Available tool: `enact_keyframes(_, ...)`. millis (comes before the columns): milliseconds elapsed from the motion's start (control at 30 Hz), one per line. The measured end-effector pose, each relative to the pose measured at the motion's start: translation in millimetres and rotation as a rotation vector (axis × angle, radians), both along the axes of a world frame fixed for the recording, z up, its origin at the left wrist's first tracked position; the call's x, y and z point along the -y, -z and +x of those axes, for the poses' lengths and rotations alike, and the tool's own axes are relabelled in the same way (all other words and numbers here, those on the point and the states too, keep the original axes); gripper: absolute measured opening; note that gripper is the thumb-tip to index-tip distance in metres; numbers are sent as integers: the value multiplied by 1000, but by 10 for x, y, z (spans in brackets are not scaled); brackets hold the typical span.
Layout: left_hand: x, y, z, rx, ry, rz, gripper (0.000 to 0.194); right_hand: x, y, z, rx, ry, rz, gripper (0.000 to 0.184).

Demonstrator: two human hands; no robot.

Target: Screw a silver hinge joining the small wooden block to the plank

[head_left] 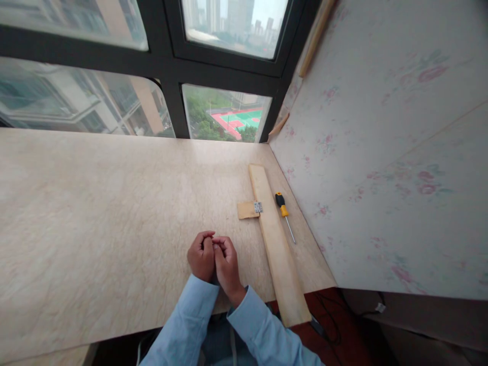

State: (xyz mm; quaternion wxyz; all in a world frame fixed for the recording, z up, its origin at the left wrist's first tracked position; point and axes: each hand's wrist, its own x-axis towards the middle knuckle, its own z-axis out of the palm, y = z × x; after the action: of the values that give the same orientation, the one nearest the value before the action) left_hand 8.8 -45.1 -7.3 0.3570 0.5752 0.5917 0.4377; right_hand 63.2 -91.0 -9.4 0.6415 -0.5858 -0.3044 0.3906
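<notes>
My left hand (202, 255) and my right hand (226, 262) rest together near the front edge of the counter, fingers curled in and touching each other. No object shows in either one, though the palms are turned out of sight. To their right lies a long pale wooden board (276, 244), its near end jutting past the counter edge. A small metal hinge (258, 207) joins its left side to a short wooden block (247, 210). Right of the board is a screwdriver (282, 204) with a black and yellow handle, its shaft pointing toward me.
The marbled counter (95, 218) runs along a dark-framed window (224, 66). A wall with flowered paper (381, 152) bounds it on the right. Cables (335, 320) hang below, above a reddish floor.
</notes>
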Motion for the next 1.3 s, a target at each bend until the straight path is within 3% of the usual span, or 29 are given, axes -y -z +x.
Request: enact_keyframes(1300,33,34,14,31,0,-12,26,26,78,28,41,-11,5,16)
